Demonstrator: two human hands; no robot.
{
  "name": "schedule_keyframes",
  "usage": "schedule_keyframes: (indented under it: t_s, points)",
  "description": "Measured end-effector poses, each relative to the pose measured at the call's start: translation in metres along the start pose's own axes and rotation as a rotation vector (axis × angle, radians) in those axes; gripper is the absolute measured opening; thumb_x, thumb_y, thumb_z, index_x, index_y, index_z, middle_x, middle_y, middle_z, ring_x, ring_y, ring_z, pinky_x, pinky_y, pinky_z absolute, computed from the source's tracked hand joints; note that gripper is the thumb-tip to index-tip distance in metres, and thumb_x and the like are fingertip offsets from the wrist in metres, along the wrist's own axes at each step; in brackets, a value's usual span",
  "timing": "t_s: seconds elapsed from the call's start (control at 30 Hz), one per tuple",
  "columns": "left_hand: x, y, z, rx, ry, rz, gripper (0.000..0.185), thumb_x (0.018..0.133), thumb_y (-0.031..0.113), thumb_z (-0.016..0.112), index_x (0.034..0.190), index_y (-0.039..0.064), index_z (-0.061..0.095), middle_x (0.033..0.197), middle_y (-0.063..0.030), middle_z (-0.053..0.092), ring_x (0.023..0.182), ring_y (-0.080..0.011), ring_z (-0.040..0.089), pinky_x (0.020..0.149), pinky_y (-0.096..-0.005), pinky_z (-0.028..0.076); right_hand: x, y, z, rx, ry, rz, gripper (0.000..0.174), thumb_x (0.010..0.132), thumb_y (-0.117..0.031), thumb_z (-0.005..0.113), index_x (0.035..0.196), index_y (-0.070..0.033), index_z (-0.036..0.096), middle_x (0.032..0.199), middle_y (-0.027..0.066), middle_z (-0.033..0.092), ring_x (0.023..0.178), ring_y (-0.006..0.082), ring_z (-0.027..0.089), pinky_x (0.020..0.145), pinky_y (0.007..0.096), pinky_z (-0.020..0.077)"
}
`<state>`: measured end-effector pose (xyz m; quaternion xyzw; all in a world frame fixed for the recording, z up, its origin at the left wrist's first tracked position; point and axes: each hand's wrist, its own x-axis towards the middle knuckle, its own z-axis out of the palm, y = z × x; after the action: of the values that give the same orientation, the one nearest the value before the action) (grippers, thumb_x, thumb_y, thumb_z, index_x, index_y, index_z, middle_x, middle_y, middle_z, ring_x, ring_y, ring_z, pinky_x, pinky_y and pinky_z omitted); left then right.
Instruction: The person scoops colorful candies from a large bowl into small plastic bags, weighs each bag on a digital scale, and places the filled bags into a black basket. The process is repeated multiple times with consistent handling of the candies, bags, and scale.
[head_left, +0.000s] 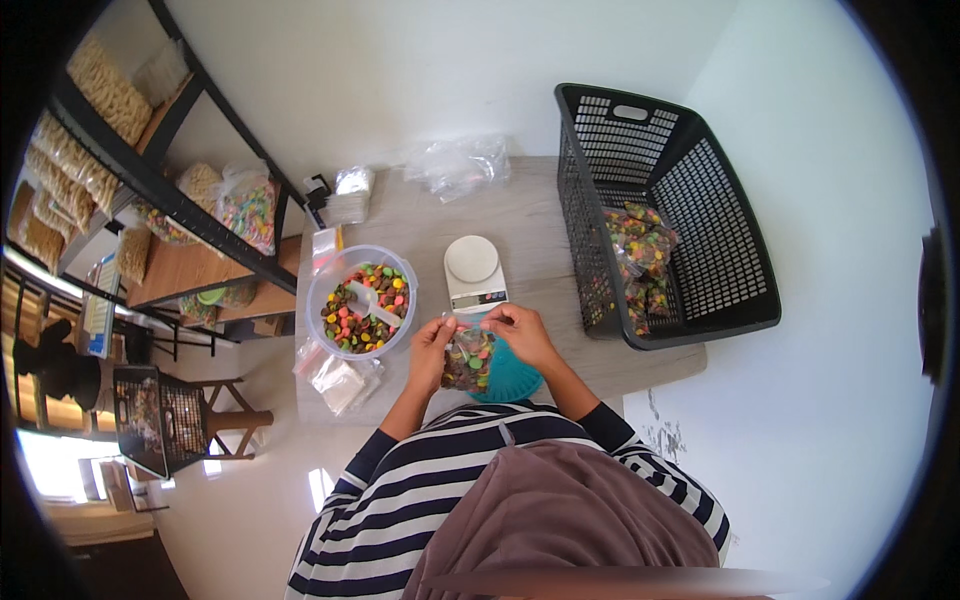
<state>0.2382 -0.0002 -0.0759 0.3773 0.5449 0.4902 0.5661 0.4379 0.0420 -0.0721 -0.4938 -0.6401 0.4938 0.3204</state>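
My left hand (430, 351) grips the left top corner of a clear plastic bag (468, 361) filled with brown, green, yellow and pink round candies. At the bag's right top edge, the fingers of my right hand (522, 334) pinch the plastic. Beneath and to the right of the bag is a turquoise plastic bowl (520, 379), partly covered. Just beyond my hands stands a white digital kitchen scale (472, 264) with nothing on its round platform. To the left, a translucent bucket (412, 281) holds more of the candies, with a white scoop (373, 303) lying in them.
A tall black plastic crate (564, 217) with several filled bags (643, 244) stands at the right. Empty plastic bags (465, 166) lie against the wall, and more packs (337, 382) lie near the bucket. Shelving (180, 274) with bagged goods rises at the left.
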Motion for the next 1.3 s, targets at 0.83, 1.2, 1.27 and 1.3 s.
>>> schedule_keyframes:
  t_s: [0.83,1.2,1.27,1.3]
  points:
    - [-0.014,0.051,-0.035,-0.084,0.092,0.348,0.058,0.093,0.001,0.063,0.144,0.003,0.037,0.131,-0.0154,0.054,0.114,-0.0228,0.059,0.098,-0.0336,0.048,-0.063,-0.125,-0.106,0.026,0.101,-0.088,0.053,0.081,-0.013,0.080,0.124,-0.006,0.050,0.109,0.0036,0.059,0.099,0.0141,0.058,0.085,0.0280,0.0493]
    - [-0.047,0.060,-0.144,-0.029,0.506,0.415,0.040,0.095,0.004,0.060,0.134,-0.002,0.049,0.118,-0.0134,0.063,0.108,-0.0171,0.061,0.093,-0.0296,0.049,-0.004,-0.076,-0.310,-0.632,0.449,0.421,0.065,0.086,-0.038,0.072,0.132,0.004,0.052,0.122,0.0256,0.062,0.110,0.0376,0.062,0.097,0.0399,0.0456]
    - [-0.052,0.052,-0.166,0.046,0.584,0.446,0.039,0.095,0.006,0.062,0.131,-0.001,0.052,0.117,-0.0131,0.064,0.102,-0.0165,0.061,0.091,-0.0289,0.049,0.009,-0.037,-0.328,-0.832,0.602,0.380,0.076,0.088,-0.044,0.070,0.141,0.005,0.046,0.133,0.0284,0.056,0.118,0.0408,0.060,0.101,0.0409,0.0433]
    - [-0.058,0.049,-0.175,0.091,0.635,0.419,0.038,0.094,0.007,0.063,0.131,-0.001,0.053,0.117,-0.0127,0.065,0.101,-0.0163,0.061,0.091,-0.0290,0.048,0.010,-0.035,-0.325,-0.854,0.626,0.333,0.078,0.089,-0.046,0.069,0.143,0.004,0.043,0.137,0.0281,0.053,0.121,0.0401,0.058,0.103,0.0409,0.0422]
